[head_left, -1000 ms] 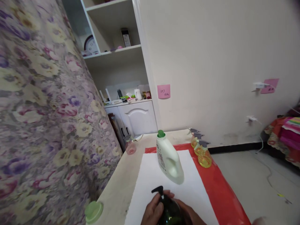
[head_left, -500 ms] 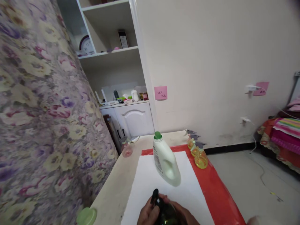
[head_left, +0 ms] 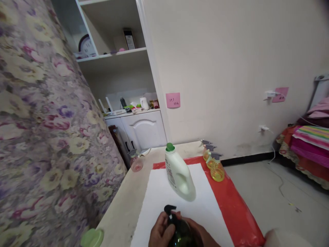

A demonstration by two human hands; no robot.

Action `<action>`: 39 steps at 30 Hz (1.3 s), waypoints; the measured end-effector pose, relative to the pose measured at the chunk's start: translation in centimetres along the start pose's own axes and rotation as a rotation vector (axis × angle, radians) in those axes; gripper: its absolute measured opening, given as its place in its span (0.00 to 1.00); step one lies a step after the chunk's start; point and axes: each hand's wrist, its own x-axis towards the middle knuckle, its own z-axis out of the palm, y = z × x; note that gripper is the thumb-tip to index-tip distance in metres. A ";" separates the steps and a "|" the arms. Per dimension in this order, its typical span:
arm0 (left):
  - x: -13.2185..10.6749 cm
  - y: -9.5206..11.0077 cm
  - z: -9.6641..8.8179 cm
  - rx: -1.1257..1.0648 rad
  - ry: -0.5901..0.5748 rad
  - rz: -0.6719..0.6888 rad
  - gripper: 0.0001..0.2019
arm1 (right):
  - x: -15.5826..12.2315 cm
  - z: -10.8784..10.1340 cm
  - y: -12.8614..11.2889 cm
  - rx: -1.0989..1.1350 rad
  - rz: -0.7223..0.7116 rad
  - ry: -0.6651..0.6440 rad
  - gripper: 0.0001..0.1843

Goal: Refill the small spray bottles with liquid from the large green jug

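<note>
A dark green pump bottle (head_left: 183, 236) with a black pump head stands near the bottom edge of the head view, between both hands. My left hand (head_left: 159, 232) has its thumb and fingers closed around the collar of the black pump. Wrapped about the far and right side of the bottle is my right hand (head_left: 202, 230), its fingertips near the collar. Beyond them a pale green detergent jug (head_left: 179, 173) stands upright on white paper (head_left: 151, 202), with a green piece at its mouth. The bottle's base is cut off by the frame.
Several spray bottles with yellow liquid (head_left: 217, 172) line the red sheet (head_left: 231, 206) at the right. A pinkish spray bottle (head_left: 136, 164) stands at the left edge of the table. A light green lid (head_left: 92, 237) lies lower left, beside a floral curtain (head_left: 51, 120).
The black pump head has turned, so its spout now points right. My left fingers have shifted around the collar. The camera view has moved slightly, and the jug stays in place.
</note>
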 end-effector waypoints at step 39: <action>-0.7 1.1 0.6 0.141 -0.025 0.107 0.14 | -1.1 -1.2 2.2 0.074 -0.060 -0.100 0.50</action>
